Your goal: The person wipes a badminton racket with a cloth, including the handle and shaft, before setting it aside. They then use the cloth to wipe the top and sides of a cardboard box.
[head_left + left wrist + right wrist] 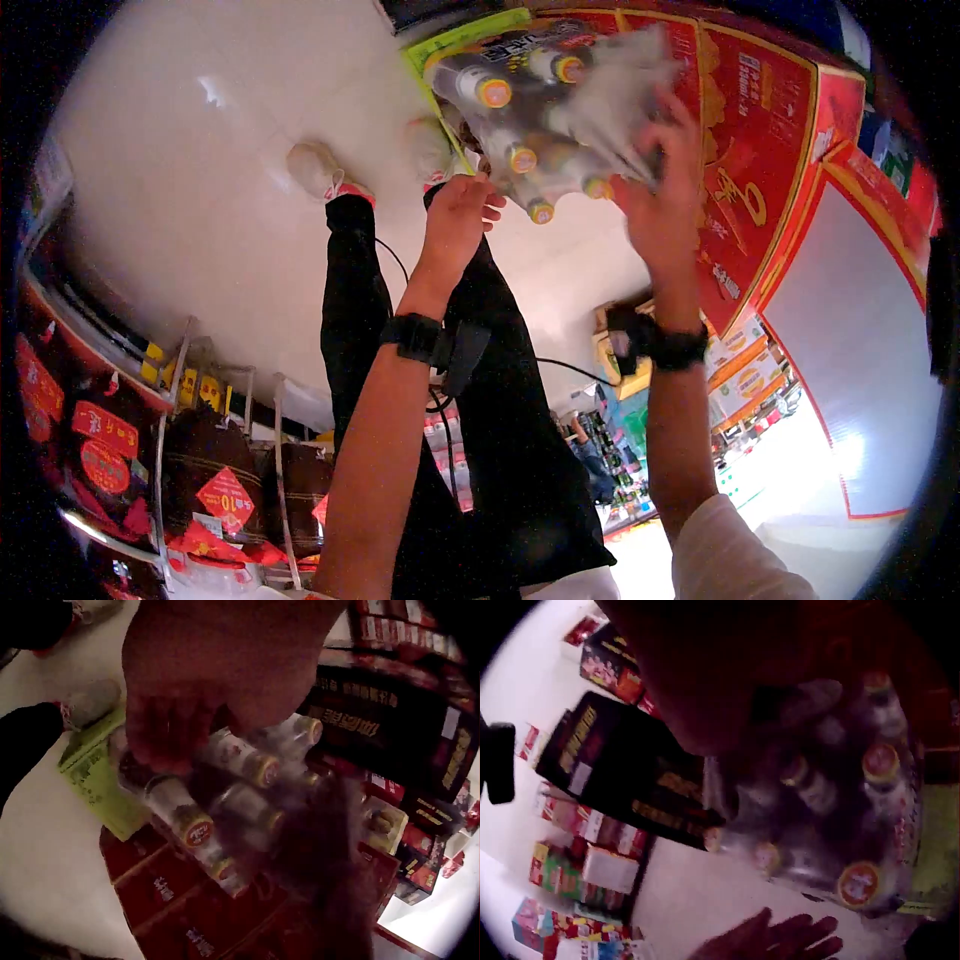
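Observation:
A clear plastic-wrapped pack of bottles (pixel 522 160) with yellow and orange caps is at the upper middle of the head view, over red cartons. My right hand (pixel 665 205) grips the loose plastic wrap (pixel 625 85) on the pack's right side; its fingers are blurred. Near the pack's lower left edge is my left hand (pixel 458 225), fingers loosely bent and holding nothing. The right wrist view shows the left hand (pixel 776 941) with fingers stretched out, apart from the bottles. Bottle caps (pixel 198 834) show clearly below the left hand in the left wrist view.
Red printed cartons (pixel 745 150) stand beside and beneath the pack. A yellow-green box (pixel 105 780) borders it by the person's shoes (pixel 315 170). Black boxes (pixel 382 720) lie beyond the pack. Racks with dark packages (pixel 210 470) stand at the lower left of the head view.

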Motion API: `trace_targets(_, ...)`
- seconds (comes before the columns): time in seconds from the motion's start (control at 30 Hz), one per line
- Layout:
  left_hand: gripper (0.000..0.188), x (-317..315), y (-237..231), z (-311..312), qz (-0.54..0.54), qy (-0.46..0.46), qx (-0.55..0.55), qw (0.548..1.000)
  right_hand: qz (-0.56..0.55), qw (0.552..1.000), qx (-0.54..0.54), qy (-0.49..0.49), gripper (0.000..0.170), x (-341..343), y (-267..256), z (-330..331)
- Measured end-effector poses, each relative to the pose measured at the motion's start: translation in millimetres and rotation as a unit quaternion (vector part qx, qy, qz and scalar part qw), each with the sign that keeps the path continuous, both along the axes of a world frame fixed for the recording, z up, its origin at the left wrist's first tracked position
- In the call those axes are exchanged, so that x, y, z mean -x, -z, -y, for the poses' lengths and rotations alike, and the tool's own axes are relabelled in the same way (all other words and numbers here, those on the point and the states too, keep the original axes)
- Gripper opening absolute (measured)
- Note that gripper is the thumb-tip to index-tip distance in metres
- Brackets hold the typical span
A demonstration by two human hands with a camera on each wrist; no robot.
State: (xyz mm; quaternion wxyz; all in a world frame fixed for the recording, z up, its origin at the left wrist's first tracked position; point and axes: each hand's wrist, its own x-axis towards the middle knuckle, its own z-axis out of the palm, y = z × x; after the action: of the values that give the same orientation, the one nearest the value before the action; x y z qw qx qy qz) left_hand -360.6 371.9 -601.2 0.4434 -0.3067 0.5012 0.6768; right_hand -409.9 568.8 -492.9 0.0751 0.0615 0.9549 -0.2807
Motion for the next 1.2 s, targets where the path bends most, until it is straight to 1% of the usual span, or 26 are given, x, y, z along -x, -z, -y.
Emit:
trace_targets(0.03, 0.029, -2.0, 2.3, 0.0, -0.005, -0.005, 0.001, 1.000, 0.008, 1.000, 0.004, -0.017, 0.068, 6.3, 18.5, 7.1)
trace_targets(0.1, 0.033, -6.7, 8.2, 6.9, -0.041, 0.003, 0.021, 0.999, -0.020, 1.000, 0.004, -0.004, 0.071, -0.3, 56.3, 20.7)
trace_targets(0.17, 0.041, -12.3, 14.7, 10.6, -0.104, 0.035, 0.053, 0.993, -0.028, 0.999, 0.002, 0.021, 0.072, -3.4, 64.7, 28.2)
trace_targets(0.2, 0.045, -16.0, 20.5, 13.5, -0.105, 0.029, 0.058, 0.992, -0.032, 0.999, -0.003, 0.034, 0.072, -4.3, 65.3, 30.9)
trace_targets(0.27, 0.053, -18.2, 32.0, 16.8, -0.110, 0.013, 0.059, 0.992, -0.037, 0.997, 0.029, 0.068, 0.070, -0.6, 70.6, 39.4)
trace_targets(0.3, 0.050, -8.7, 16.7, 17.2, -0.090, 0.006, 0.061, 0.994, -0.041, 0.995, 0.044, 0.083, 0.070, 3.4, 71.8, 44.6)
trace_targets(0.4, 0.050, -1.3, 0.8, 6.8, -0.082, -0.011, 0.044, 0.996, -0.033, 0.998, 0.038, 0.040, 0.064, 24.9, 73.2, 62.4)
trace_targets(0.43, 0.053, -7.3, 9.9, -2.1, -0.118, 0.023, 0.045, 0.992, -0.048, 0.999, 0.005, 0.002, 0.054, 35.2, 74.2, 64.0)
trace_targets(0.47, 0.055, -7.7, 4.3, -13.9, -0.201, 0.000, 0.041, 0.979, -0.001, 0.999, -0.020, -0.050, 0.050, 45.6, 70.5, 63.9)
trace_targets(0.53, 0.060, -6.1, -7.7, -25.6, -0.203, -0.006, 0.001, 0.979, 0.092, 0.980, -0.079, -0.155, 0.044, 65.1, 61.4, 61.9)
trace_targets(0.57, 0.065, -6.2, -11.4, -28.3, -0.214, -0.014, 0.006, 0.977, 0.099, 0.963, -0.135, -0.211, 0.039, 70.9, 58.7, 60.6)
trace_targets(0.6, 0.070, -6.4, -12.6, -32.2, -0.226, -0.024, 0.009, 0.974, 0.117, 0.964, -0.126, -0.203, 0.038, 75.1, 54.1, 59.9)
trace_targets(0.63, 0.080, -7.2, -12.1, -35.7, -0.275, -0.025, 0.070, 0.959, 0.136, 0.964, -0.120, -0.195, 0.038, 76.6, 47.7, 60.5)
trace_targets(0.67, 0.081, -8.0, -12.8, -40.8, -0.262, -0.045, 0.086, 0.960, 0.155, 0.963, -0.113, -0.189, 0.037, 80.3, 46.3, 60.6)
trace_targets(0.73, 0.083, -6.4, -12.9, -51.3, -0.233, -0.086, 0.119, 0.961, 0.163, 0.938, -0.200, -0.233, 0.036, 85.1, 56.8, 58.3)
trace_targets(0.77, 0.083, -3.5, -10.6, -52.6, -0.269, 0.002, 0.190, 0.944, 0.167, 0.921, -0.242, -0.254, 0.035, 87.1, 62.0, 58.0)
trace_targets(0.83, 0.082, 1.1, -24.8, -58.6, -0.227, 0.022, 0.265, 0.937, 0.336, 0.900, -0.181, -0.209, 0.038, 103.8, 75.1, 58.9)
trace_targets(0.87, 0.081, 4.1, -29.9, -61.1, -0.201, 0.033, 0.304, 0.931, 0.388, 0.877, -0.185, -0.215, 0.039, 111.4, 77.9, 67.8)
trace_targets(0.9, 0.081, 5.5, -29.6, -61.5, -0.215, 0.032, 0.329, 0.919, 0.438, 0.851, -0.189, -0.221, 0.040, 119.9, 78.1, 82.6)
trace_targets(0.93, 0.081, 7.0, -28.7, -59.5, -0.193, 0.048, 0.299, 0.933, 0.455, 0.822, -0.230, -0.256, 0.041, 127.5, 77.5, 100.5)
trace_targets(1.0, 0.081, 14.2, -26.7, -45.9, -0.159, 0.078, 0.238, 0.955, 0.437, 0.811, -0.253, -0.295, 0.042, 134.5, 79.4, 123.0)
trace_targets(1.07, 0.083, 7.5, -22.7, -49.9, -0.181, 0.027, 0.256, 0.949, 0.376, 0.852, -0.205, -0.302, 0.041, 120.2, 97.5, 115.6)
trace_targets(1.1, 0.084, 5.1, -22.1, -47.5, -0.196, 0.002, 0.261, 0.945, 0.278, 0.839, -0.206, -0.420, 0.041, 113.4, 100.4, 112.6)
trace_targets(1.13, 0.084, 2.6, -19.7, -47.7, -0.210, -0.022, 0.266, 0.940, 0.275, 0.821, -0.206, -0.456, 0.041, 112.3, 98.4, 104.4)
trace_targets(1.17, 0.091, 6.0, -18.9, -43.1, -0.169, -0.026, 0.211, 0.962, 0.271, 0.802, -0.206, -0.491, 0.042, 110.2, 85.2, 108.6)
trace_targets(1.2, 0.095, 7.3, -15.8, -41.6, -0.180, -0.043, 0.218, 0.958, 0.268, 0.781, -0.207, -0.525, 0.042, 106.8, 71.8, 110.5)
